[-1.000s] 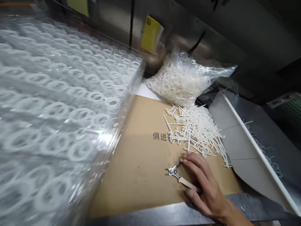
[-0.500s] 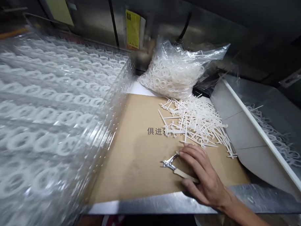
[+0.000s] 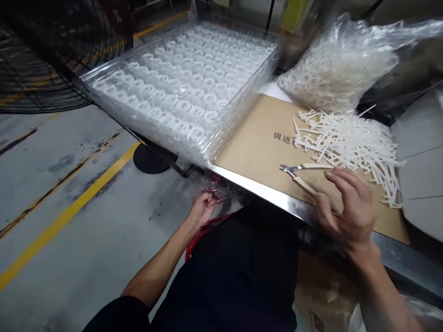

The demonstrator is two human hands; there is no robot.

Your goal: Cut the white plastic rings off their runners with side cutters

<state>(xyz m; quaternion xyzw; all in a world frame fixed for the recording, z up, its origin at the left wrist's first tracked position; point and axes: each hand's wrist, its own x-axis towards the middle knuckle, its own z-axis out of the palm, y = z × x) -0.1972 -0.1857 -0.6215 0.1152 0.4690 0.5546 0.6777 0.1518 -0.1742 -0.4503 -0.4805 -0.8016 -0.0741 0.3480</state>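
My right hand (image 3: 344, 207) hovers at the table's front edge with its fingers curled loosely, right beside small cutting pliers (image 3: 303, 175) that lie on a brown cardboard sheet (image 3: 257, 145). Nothing is in its grasp. My left hand (image 3: 203, 208) is down below the table edge, closed on crinkly clear plastic (image 3: 222, 191). A pile of white plastic sprue sticks (image 3: 347, 142) lies just beyond the pliers. Behind it sits a clear bag of white rings (image 3: 334, 67).
A clear tray stack filled with white rings (image 3: 190, 89) overhangs the steel table's left edge (image 3: 266, 196). A grey-white chute (image 3: 425, 178) lies at the right. A black fan guard (image 3: 39, 51) stands far left over a concrete floor with yellow lines (image 3: 63, 217).
The camera has swung left and down, bringing the floor, my lap and my left hand into view. My right hand has lifted slightly off the pliers and drawn back toward the table edge.
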